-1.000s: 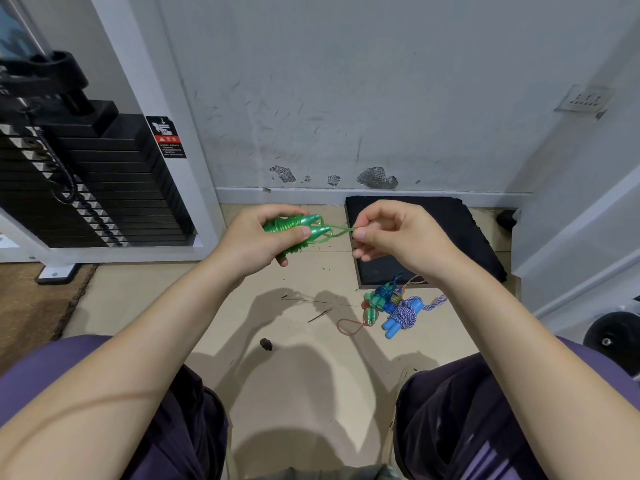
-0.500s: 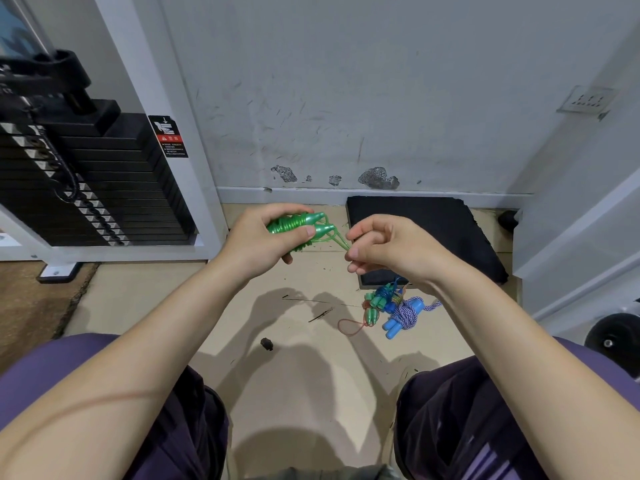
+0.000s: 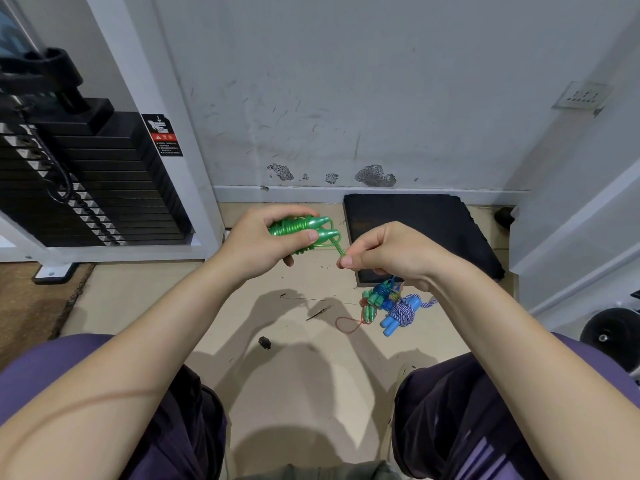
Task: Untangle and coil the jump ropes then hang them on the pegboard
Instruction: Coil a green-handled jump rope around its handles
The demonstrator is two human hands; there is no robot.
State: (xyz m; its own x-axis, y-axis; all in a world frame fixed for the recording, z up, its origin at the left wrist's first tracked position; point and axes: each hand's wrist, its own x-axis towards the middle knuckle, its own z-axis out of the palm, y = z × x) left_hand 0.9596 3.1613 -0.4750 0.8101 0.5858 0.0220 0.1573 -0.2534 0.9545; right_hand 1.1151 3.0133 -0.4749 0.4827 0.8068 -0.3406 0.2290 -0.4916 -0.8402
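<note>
Nearest, at six o'clock: purple-clad knees, forearms reaching forward. Just beyond, at centre: left hand (image 3: 258, 242) curled tight round the green jump rope (image 3: 304, 230), cord wound about its two handles; right hand (image 3: 388, 254) at three o'clock of it, thumb and forefinger pinching the loose green loop. Looks like finishing the wrap on this one. Farther, at four o'clock on the floor (image 3: 145, 299): a pile of other ropes (image 3: 391, 306), blue, green and red, seemingly bundled. Hanging not yet done; no pegboard in sight. Farthest: black mat (image 3: 415, 223), scuffed wall (image 3: 346, 98).
</note>
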